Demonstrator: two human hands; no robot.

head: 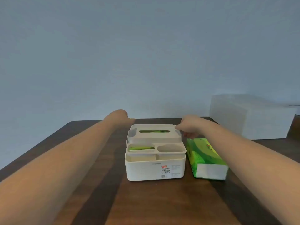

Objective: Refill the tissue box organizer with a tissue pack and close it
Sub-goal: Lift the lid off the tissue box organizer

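White organizer — label unreadable — green tissue pack beside.

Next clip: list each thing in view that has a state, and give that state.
organizer: upright on the table, front compartments open
lid: on, green showing through its slot
tissue pack: lying flat right of the organizer, sealed
left hand: at the lid's left end
right hand: at the lid's right end
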